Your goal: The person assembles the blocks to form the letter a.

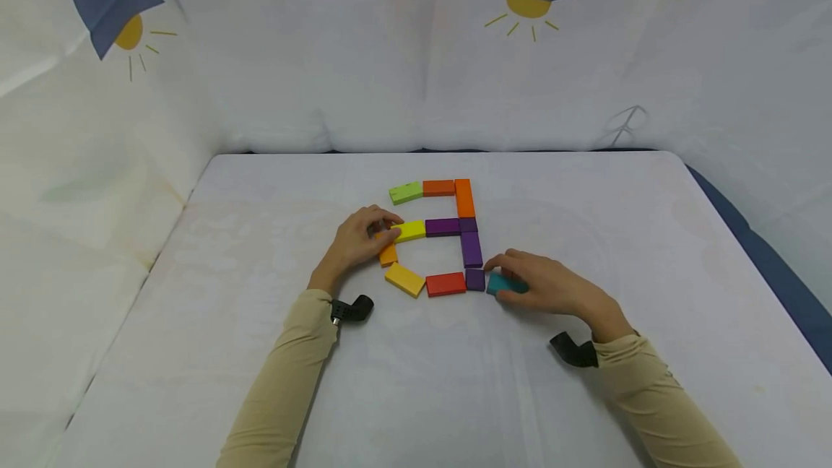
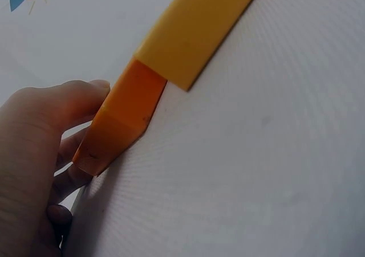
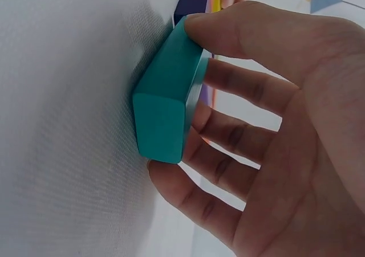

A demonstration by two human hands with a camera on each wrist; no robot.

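Observation:
Several coloured blocks lie joined in an angular outline on the white table. At its left side my left hand (image 1: 359, 243) pinches the end of a bright yellow block (image 1: 410, 230), thumb on the near side and fingertips at the far side. The thumb also lies by an orange block (image 2: 128, 103), which meets a deeper yellow block (image 2: 188, 35). My right hand (image 1: 549, 284) grips a teal block (image 3: 162, 103) between thumb and curled fingers. The teal block lies low on the cloth, its left end close to a small dark purple block (image 1: 475, 280).
A red block (image 1: 445, 284) lies along the near row. Purple blocks (image 1: 471, 249) and an orange-red upright block (image 1: 464, 198) form the right side. A lime green block (image 1: 406, 193) ends the far row. A white printed curtain (image 1: 364, 71) hangs behind the table (image 1: 292, 186).

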